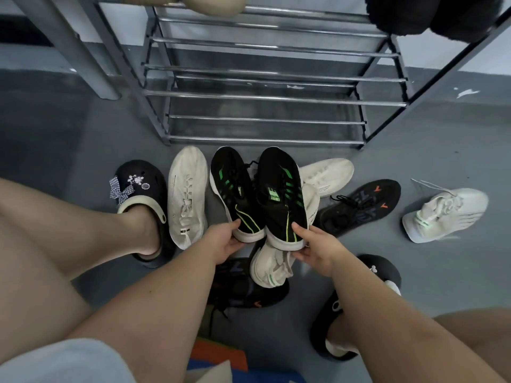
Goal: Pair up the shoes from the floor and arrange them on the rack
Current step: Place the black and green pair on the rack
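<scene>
Two black sneakers with green stripes and white soles are in my grip, one per hand. My left hand (225,241) curls round the heel of the left black-and-green sneaker (232,189), thumb on top, fingers under the sole. My right hand (315,246) pinches the heel of the right black-and-green sneaker (280,194) the same way, thumb laid on the upper. Both shoes point toes-first toward the chrome tube shoe rack (262,95), side by side and touching, held just short of its lowest rail.

Below the held pair, nearer me than the rack, lies a white knit sneaker with a green mark (272,268), and beside it a black sneaker with orange marks (246,291). Left of the pair, in front of the rack, rests a cream lace-up sneaker (186,194); its likely mate (327,174) lies to the right, partly under the held shoes. Further right sit another black sneaker with orange marks (359,205) and a white sneaker with loose laces (445,214).

My feet wear black clogs (141,183) on the grey floor (442,150).
</scene>
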